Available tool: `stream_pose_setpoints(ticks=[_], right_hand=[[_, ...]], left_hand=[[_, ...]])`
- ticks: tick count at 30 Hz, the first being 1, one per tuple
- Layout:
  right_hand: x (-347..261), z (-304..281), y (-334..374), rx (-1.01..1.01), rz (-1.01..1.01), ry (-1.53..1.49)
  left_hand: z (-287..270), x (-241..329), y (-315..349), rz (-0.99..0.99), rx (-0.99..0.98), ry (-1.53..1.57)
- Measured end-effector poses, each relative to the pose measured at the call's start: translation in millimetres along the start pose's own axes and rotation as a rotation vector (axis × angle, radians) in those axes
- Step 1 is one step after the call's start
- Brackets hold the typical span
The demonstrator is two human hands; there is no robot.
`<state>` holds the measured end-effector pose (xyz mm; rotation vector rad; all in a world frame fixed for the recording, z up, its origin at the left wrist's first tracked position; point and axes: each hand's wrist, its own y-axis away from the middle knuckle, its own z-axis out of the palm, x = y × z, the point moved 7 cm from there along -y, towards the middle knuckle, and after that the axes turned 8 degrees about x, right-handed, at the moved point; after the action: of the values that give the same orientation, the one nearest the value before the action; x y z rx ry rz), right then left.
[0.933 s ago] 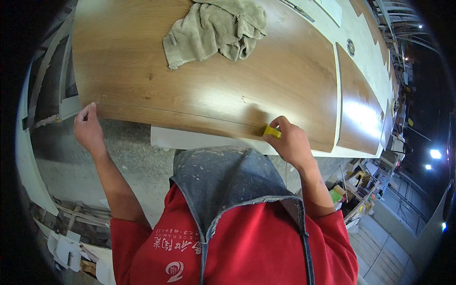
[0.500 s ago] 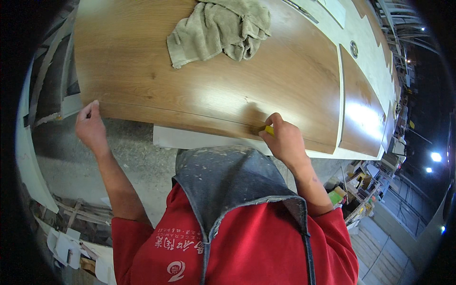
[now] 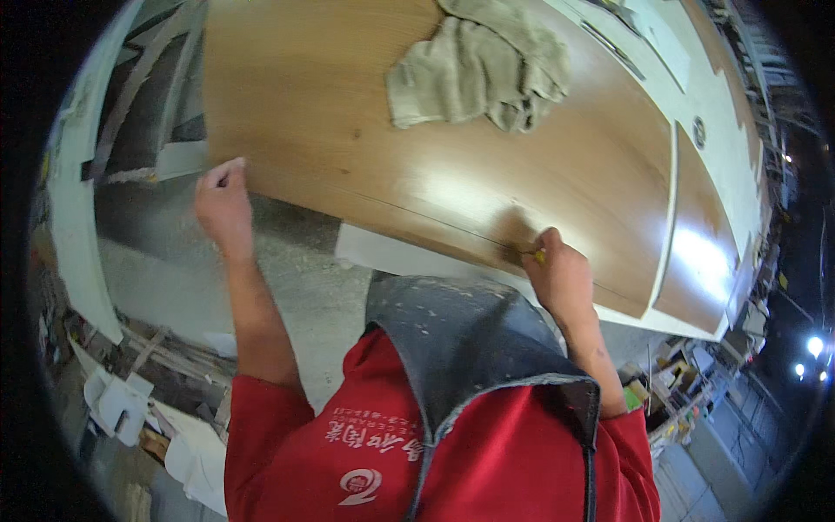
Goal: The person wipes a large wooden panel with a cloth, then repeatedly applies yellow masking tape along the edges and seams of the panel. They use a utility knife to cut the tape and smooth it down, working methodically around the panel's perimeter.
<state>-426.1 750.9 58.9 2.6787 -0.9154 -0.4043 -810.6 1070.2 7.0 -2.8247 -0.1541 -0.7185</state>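
Note:
A wood-grain board (image 3: 348, 96) lies before me, with a thin dark line (image 3: 435, 216) running along its near edge. At the board's left corner my left hand (image 3: 224, 204) is closed in a pinch. What its fingertips hold, if anything, is too small to make out. My right hand (image 3: 561, 274) is closed round a small yellow tool (image 3: 539, 257) near the board's front edge, on the line; most of the tool is hidden by the fingers, so its kind cannot be told. A crumpled beige towel (image 3: 483, 70) rests on the board beyond both hands.
A second wood-grain panel (image 3: 700, 226) lies to the right on the white surface, past a pale gap. Further back are a dark slim tool (image 3: 613, 50) and a round metal piece (image 3: 699, 132). A cluttered shelf (image 3: 687, 400) stands at lower right; white offcuts (image 3: 117, 404) lie at lower left.
The view has swung, so the board, towel and both hands appear further right. Both hands keep their places on the board, the right still on the yellow tool.

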Motion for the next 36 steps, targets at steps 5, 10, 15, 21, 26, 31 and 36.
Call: stream_pose_setpoints(ticks=[5,10,15,21,26,31,36], right_hand=[[1,-2,0,-0.028,0.057,-0.020],[-3,-3,-2,-0.046,0.092,0.009],[-5,-4,-2,-0.003,-0.003,0.003],[-5,-4,-2,0.022,-0.026,-0.013],[-4,-4,-2,0.021,-0.015,0.007],[-2,-4,0,0.031,-0.010,-0.002],[1,1,-1,0.035,-0.013,0.015]], left_hand=[[0,0,0,-0.008,0.012,0.065],[-3,3,1,-0.016,0.043,0.103],[-1,0,0,0.025,0.054,0.107],[-2,2,0,0.008,0.054,0.107],[-3,4,-1,-0.006,0.051,0.117],[-15,6,-2,-0.034,0.061,0.122],[-50,30,1,-0.047,0.055,0.146]])
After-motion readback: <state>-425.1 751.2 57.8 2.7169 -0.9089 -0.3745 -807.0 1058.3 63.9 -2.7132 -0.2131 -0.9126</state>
